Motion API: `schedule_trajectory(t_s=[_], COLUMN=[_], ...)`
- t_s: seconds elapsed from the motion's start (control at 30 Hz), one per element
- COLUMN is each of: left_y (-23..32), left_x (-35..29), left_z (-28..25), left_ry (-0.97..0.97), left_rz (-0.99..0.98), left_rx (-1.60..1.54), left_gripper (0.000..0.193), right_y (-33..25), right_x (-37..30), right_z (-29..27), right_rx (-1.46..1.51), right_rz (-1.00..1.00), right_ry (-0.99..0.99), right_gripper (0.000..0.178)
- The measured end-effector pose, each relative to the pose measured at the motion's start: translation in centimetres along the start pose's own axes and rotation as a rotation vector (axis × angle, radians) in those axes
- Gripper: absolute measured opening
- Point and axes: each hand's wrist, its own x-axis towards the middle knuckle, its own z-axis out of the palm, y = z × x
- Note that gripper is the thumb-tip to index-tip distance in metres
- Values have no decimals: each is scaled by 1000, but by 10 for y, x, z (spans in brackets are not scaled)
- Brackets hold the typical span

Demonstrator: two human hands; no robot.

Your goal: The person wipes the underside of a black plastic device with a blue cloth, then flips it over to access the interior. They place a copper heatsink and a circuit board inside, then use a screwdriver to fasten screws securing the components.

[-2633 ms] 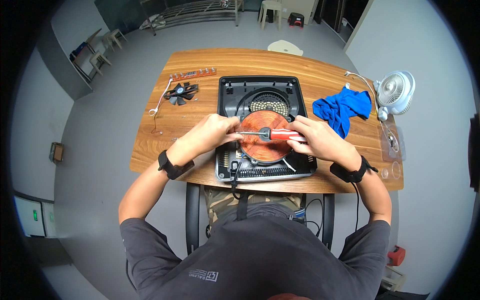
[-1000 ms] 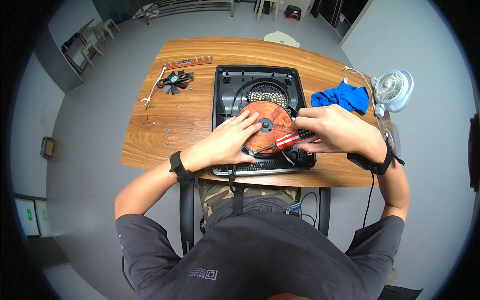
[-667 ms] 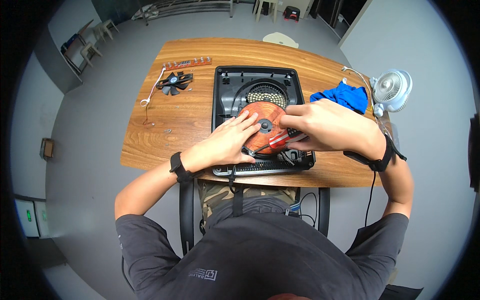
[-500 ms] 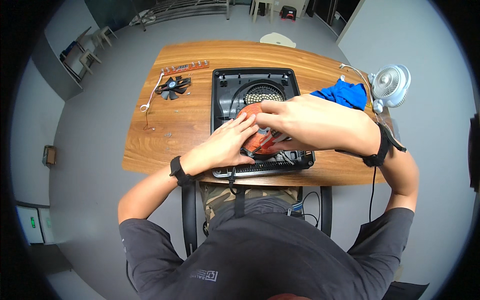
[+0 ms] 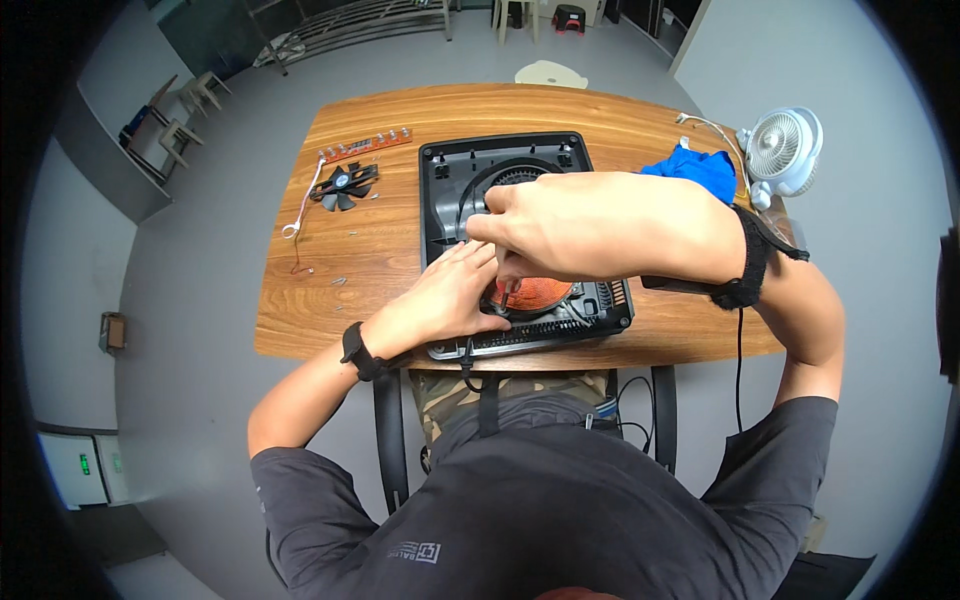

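Observation:
An opened black cooker housing (image 5: 437, 190) lies in front of me, with a round copper-coloured coil (image 5: 540, 293) in its near half. My left hand (image 5: 455, 288) rests at the coil's left edge, fingers stretched out and the thumb near the housing's front. Across the coil reaches my right hand (image 5: 545, 228), its fingers closed round a screwdriver (image 5: 508, 288) that is mostly hidden. The tool's tip points down at the coil's near left edge, close to my left thumb. My right hand and forearm cover much of the housing's middle.
Left of the housing lie a small black fan (image 5: 345, 183), a narrow orange circuit board (image 5: 365, 146) with a white cable, and some loose screws (image 5: 339, 281). At the right are a blue cloth (image 5: 695, 172) and a white desk fan (image 5: 783, 145). The table's front edge (image 5: 560, 362) is close to me.
My right hand has shifted left and swung the screwdriver from a slant to nearly upright over the coil's left edge. My left hand has stayed about where it was.

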Motion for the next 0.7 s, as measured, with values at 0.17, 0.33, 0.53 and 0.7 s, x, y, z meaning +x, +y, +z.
schedule_trajectory(t_s=[0.17, 0.33, 0.53, 0.7], left_y=[-8, -5, -10, -2], left_x=[-2, 2, -5, -2], left_z=[7, 6, 12, 9], left_ry=[40, 53, 77, 111], left_rz=[26, 83, 60, 52], left_rx=[-26, 25, -59, -54], left_gripper=[80, 80, 76, 74], right_y=[1, -16, -15, -14], right_x=[5, -4, 0, 8], right_z=[6, -5, 2, 12], right_rx=[-58, 25, 101, -34], right_rz=[56, 213, 83, 100], right_ry=[4, -17, 64, 149], right_gripper=[33, 34, 38, 36])
